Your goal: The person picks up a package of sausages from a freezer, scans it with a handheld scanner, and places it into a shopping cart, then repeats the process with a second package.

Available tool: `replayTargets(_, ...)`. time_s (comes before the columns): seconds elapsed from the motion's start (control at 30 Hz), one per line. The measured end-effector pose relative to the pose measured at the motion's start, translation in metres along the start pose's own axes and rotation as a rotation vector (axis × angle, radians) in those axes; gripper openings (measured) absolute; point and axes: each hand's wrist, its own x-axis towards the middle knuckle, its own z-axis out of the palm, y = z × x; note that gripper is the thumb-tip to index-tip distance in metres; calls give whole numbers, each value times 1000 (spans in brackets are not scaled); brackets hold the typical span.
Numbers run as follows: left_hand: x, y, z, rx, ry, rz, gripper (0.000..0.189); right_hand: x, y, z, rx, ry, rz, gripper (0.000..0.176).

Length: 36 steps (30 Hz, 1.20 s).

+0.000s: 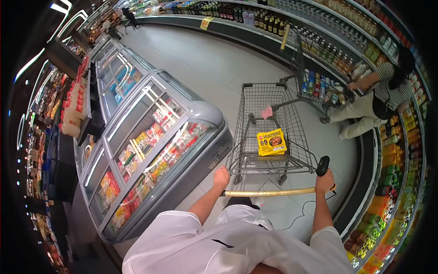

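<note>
My left hand (221, 177) grips the left end of the yellow handle bar (269, 192) of a wire shopping cart (267, 128). At the bar's right end, my right hand (325, 181) closes on the bar and on a black handheld device (323, 165) with a thin cable hanging down. Inside the cart lie a yellow food packet (272, 142) and, near the far wall, a small pink item (266, 112). The cart stands on the pale floor directly ahead of me.
A long chest freezer (150, 137) with glass lids runs along the left of the aisle. Curved shelves of bottles (319, 27) line the right. A person in a striped top (388, 86) crouches there beside a second cart (315, 82).
</note>
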Motion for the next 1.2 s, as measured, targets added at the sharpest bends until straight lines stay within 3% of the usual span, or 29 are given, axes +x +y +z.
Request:
replayTargets(0.13, 37, 35, -1, -48, 19, -75, 28, 92, -30, 21, 19, -24, -112, 24)
replayTargets(0.37, 117, 43, -8, -108, 12, -177, 29, 190, -116, 56, 44, -21, -195, 27)
replayTargets(0.67, 219, 54, -43, -127, 79, -313, 32, 296, -237, 87, 110, -136, -348, 31)
replayTargets(1.17, 373, 69, -75, -198, 91, -620, 32, 468, -435, 159, 118, -130, -690, 32)
replayTargets(1.2, 385, 72, -76, -206, 93, -645, 32, 480, -451, 161, 120, -116, -616, 33)
